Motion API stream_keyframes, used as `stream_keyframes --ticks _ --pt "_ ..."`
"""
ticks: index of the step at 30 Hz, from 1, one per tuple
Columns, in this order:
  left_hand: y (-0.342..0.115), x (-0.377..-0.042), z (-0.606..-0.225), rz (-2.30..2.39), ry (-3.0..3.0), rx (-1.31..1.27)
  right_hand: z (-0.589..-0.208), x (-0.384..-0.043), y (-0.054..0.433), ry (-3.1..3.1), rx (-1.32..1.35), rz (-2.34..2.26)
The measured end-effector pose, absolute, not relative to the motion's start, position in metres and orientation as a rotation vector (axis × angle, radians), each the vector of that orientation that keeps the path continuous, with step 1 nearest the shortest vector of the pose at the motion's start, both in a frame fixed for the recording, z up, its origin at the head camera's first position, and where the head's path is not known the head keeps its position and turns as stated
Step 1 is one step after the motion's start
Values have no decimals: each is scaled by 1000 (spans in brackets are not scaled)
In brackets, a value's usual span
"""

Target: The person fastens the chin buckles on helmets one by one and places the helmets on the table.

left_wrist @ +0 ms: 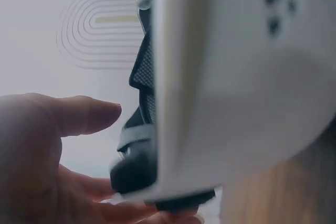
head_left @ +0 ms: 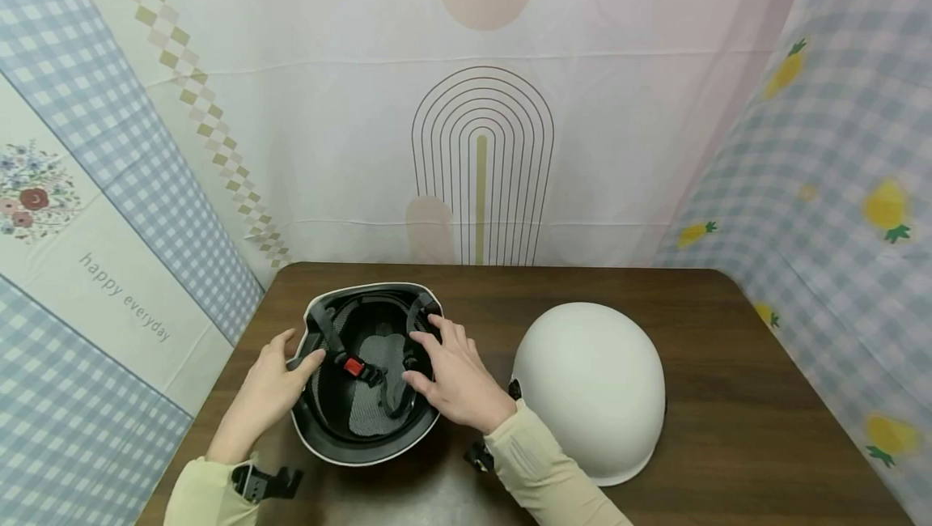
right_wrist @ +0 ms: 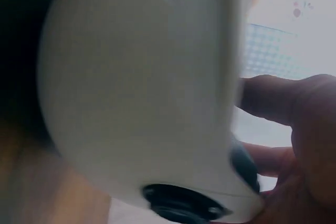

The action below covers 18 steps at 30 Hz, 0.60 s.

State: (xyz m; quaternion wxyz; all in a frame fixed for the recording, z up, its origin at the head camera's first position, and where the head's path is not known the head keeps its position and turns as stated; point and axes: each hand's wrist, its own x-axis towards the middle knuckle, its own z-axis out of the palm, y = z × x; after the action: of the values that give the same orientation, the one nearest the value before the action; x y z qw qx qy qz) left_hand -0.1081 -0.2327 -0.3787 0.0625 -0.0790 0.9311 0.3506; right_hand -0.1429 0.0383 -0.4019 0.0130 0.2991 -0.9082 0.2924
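A white helmet [head_left: 367,455] lies upside down at the left of the table, its black lining facing up. Across the opening runs a dark chin strap [head_left: 331,332] with a red buckle [head_left: 353,366]. My left hand [head_left: 269,388] is at the helmet's left rim; in the left wrist view its thumb [left_wrist: 94,115] stands apart from the shell and its fingers reach behind the edge. Over the right rim lies my right hand [head_left: 466,380], fingers extended above the lining near the strap. In the right wrist view, the shell [right_wrist: 142,87] partly hides those fingers.
A second white helmet [head_left: 590,388] rests dome up, right of my right forearm. Both stand on a dark brown wooden table [head_left: 735,396]. Behind it hangs a pale patterned cloth [head_left: 349,146], with blue checked cloth [head_left: 823,210] at the sides.
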Motion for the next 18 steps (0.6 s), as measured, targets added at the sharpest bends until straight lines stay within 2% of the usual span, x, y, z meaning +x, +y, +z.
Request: stream_keyframes --ticks 13,18 --pt "-262 -104 -394 1345 2692 -236 -422 -152 41 -2847 910 1054" --pt "-266 -104 -399 1518 2620 -117 -431 -158 43 -2821 906 1146"
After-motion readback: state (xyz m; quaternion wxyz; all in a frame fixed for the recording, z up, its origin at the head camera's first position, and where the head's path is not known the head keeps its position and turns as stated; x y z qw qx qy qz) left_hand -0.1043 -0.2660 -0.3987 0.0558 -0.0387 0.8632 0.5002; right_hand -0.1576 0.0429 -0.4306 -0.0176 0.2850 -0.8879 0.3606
